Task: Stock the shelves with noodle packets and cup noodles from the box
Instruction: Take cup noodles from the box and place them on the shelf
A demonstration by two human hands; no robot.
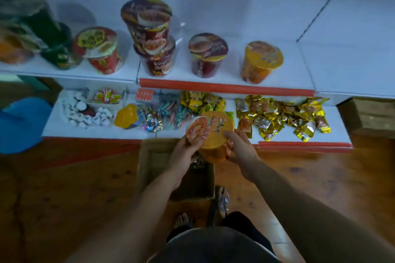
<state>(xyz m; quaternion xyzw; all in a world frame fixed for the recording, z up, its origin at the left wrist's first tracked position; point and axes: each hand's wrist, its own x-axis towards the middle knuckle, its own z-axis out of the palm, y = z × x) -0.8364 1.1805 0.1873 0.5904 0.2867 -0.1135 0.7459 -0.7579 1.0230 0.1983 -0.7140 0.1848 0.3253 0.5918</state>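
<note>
Holding the orange cup noodle (210,130) two-handed: it's in the air above the box (154,156), just in front of the lower shelf (53,126), tilted with the lid towards you. Your left grip (186,148) is clenched on the lid-side rim. Your right grip (240,148) is curled round the opposite wall.

- Target looks like the upper shelf (295,74), next to the matching orange cup (261,60). There's bare space to its right.
- Level the cup before you raise it, and clear the red rail (224,87) on the way up.
- Squeeze lightly. The wall is probably thin and the film slick.
- Set the base flat, label out, then release one grip at a time.
- Stay off the dark red cup (207,53), and don't drag across the foil packets (277,117) below.
- The box interior is too dark to tell what's left in it.
</note>
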